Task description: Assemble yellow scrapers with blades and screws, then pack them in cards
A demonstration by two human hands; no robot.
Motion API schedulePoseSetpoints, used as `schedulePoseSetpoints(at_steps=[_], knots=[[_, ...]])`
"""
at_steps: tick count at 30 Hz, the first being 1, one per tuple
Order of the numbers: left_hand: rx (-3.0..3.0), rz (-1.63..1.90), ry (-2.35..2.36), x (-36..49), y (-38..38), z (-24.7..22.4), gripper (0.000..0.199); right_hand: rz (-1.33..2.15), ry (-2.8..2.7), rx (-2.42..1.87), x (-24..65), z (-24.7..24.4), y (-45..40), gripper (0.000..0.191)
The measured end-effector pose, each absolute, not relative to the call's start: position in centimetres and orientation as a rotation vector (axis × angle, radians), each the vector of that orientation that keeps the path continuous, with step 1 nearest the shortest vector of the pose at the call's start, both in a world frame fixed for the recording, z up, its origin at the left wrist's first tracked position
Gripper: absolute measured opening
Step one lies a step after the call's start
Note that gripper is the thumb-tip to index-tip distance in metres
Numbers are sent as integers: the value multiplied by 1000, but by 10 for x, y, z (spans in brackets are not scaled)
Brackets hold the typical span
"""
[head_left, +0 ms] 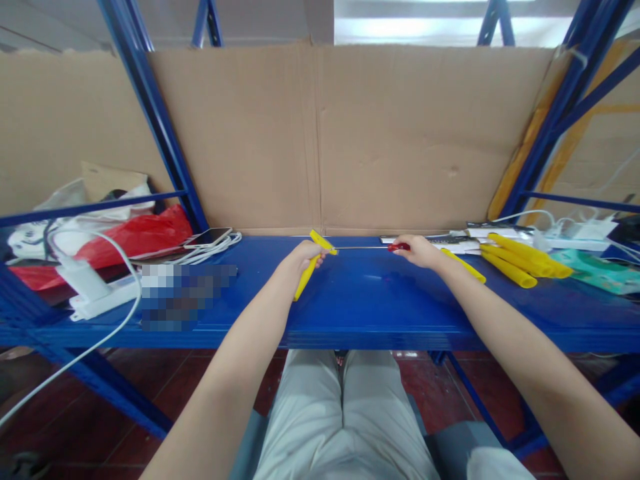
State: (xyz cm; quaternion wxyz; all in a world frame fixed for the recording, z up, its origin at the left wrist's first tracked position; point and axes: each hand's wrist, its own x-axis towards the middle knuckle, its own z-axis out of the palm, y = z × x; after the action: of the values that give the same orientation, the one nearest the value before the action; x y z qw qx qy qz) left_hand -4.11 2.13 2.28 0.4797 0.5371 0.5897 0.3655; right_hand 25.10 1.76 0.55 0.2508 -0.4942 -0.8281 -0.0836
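My left hand (311, 252) is closed around a yellow plastic piece (307, 279). Its long part slants down below my fingers, and a shorter yellow part crosses it at the top, roughly like a T. A screwdriver (363, 248) lies level between my hands, its thin metal shaft reaching left to the yellow piece. My right hand (415, 249) grips its red handle. The tip meets the top of the yellow piece or is right beside it; my fingers partly hide the spot.
Yellow tubes (525, 263) lie in a pile on the right of the blue table (375, 300), with one yellow strip (467, 267) nearer my right wrist. White cables (213, 247) and a white power strip (107, 297) are at left. A cardboard panel (320, 133) stands behind.
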Motion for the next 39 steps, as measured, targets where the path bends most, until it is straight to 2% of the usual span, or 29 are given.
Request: schedulePoseSetpoints(at_steps=[12,19,39], knots=[[1381,954,1588,-38,19,25,16,-572,-2372,-1341,232,20,-2,20],[1431,957,1663,-40,20,26,22,-713,-2407,-1459,217,24,-15,25],[1487,941,1723,-40,17,27,14,-570,-2408,-1596,211,15,-17,21]])
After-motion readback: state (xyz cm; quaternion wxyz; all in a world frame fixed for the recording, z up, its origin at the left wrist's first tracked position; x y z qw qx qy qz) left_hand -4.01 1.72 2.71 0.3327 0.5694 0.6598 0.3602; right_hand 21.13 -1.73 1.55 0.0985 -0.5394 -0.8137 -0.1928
